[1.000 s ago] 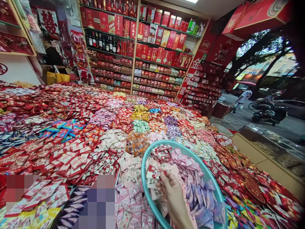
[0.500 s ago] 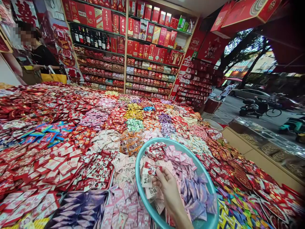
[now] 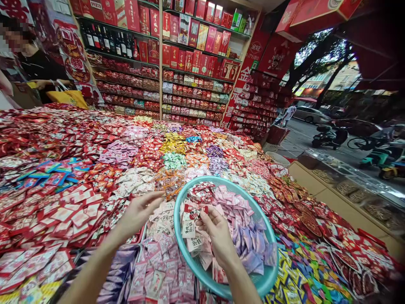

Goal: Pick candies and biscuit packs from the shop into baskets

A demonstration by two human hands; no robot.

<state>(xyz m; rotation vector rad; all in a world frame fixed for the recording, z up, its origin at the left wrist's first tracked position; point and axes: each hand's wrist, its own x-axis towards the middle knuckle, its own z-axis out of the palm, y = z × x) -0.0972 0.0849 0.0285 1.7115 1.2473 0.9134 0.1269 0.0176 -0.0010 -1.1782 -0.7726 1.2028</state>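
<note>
A teal plastic basket (image 3: 177, 223) rests on the candy display. Inside it lie pink packets (image 3: 232, 202), lilac packets (image 3: 251, 247), cream packets with black lettering (image 3: 189, 230) and some red ones at the back. My right hand (image 3: 218, 236) is over the basket, thumb and fingers closed on a small red-and-white candy packet (image 3: 191, 210). My left hand (image 3: 139, 213) reaches in from the lower left with fingers stretched out and nothing in them. It hovers by the cream packets (image 3: 161, 219) just left of the basket, apart from its rim.
Heaps of wrapped candy (image 3: 79, 207) spread all around. A dark tray of purple packets (image 3: 118, 274) lies at the front left. Shelves with boxes and bottles (image 3: 107, 42) stand behind. A person (image 3: 38, 63) is at far left; glass-topped bins (image 3: 351, 185) are at right.
My left hand has come into view from the lower left. My right hand stays over the basket with the packet in its fingers. The whole view has shifted slightly.
</note>
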